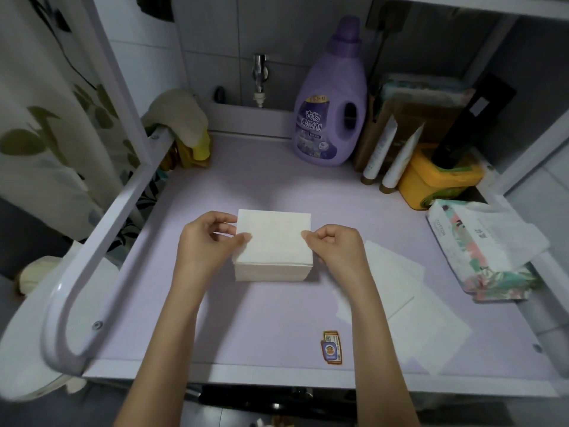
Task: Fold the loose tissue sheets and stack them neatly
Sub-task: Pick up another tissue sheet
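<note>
surface [261, 186]: pale lilac top with a white rail down the left side; everything below sits on it

loose tissue sheets [409, 303]: a few flat, unfolded ones overlapping on the right side, starting just beside your right forearm and running toward the front edge

softener bottle [331, 112]: big purple jug, upright at the back, right of the tap [260, 78]

tissue pack [480, 248]: floral soft pack by the right edge, top torn open, its wrapper crumpled on top

folded stack [274, 241]: the task's thing, dead centre on the surface, a tidy white block with squared edges, between both of your hands

yellow tub [437, 180]: back right, behind the tissue pack, with a black thing standing in it

left grip [204, 241]: fingers curled round the stack's far left corner, thumb lying on the top layer near the left edge, so you've got hold of it

right grip [337, 245]: fingers tucked in, fingertips pinching the right edge of the top layer; can't tell if it's one sheet or more

tubes [377, 149]: two white ones, cap-down, leaning back just left of the tub

sticker [332, 347]: small orange and blue one, stuck near the front edge, between your forearms
</note>
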A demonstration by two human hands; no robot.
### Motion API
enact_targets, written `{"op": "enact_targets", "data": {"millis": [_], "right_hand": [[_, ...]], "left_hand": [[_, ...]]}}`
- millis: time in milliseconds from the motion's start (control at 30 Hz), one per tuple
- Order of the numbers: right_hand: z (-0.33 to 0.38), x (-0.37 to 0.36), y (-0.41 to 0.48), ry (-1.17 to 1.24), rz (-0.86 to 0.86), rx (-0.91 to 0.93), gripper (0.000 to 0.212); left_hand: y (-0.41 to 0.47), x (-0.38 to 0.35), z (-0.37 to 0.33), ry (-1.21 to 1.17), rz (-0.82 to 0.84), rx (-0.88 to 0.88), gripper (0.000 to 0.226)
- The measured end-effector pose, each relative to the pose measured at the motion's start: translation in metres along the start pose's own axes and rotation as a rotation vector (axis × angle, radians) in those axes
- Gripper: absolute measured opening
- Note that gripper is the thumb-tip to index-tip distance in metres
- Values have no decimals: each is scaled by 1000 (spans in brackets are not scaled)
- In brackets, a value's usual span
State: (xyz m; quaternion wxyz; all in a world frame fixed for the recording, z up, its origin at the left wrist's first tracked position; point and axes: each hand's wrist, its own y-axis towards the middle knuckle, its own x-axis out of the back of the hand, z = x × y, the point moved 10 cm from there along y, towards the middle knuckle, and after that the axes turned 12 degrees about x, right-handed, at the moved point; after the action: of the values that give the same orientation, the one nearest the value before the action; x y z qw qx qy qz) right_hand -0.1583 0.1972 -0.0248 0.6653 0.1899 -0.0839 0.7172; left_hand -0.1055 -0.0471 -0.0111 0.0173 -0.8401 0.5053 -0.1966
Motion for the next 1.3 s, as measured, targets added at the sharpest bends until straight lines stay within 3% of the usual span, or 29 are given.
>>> {"op": "enact_targets", "data": {"millis": [333,433,600,733,800,900,1033,1300], "right_hand": [[-3,0,-3,-11,40,-36,25],[4,5,-5,-21,-9,22,18],[27,10,-10,-42,-136,162,17],[16,13,-13,-50,-187,30,19],[11,5,-14,24,-92,-34,32],[10,-12,-19,165,90,-92,49],[11,-22,-23,245,160,-132,53],[19,-38,-21,262,189,-116,57]], "left_hand": [[0,-1,0,35,-7,-31,36],[-10,2,-13,153,-102,-183,44],[-33,-20,-41,443,-98,-509,31],[-35,-34,-30,400,-3,-393,61],[-33,-42,-18,322,134,-277,90],[-36,-53,-15,516,208,-307,121],[-38,-52,-25,572,113,-359,115],[-36,-60,-23,559,112,-352,107]]}}
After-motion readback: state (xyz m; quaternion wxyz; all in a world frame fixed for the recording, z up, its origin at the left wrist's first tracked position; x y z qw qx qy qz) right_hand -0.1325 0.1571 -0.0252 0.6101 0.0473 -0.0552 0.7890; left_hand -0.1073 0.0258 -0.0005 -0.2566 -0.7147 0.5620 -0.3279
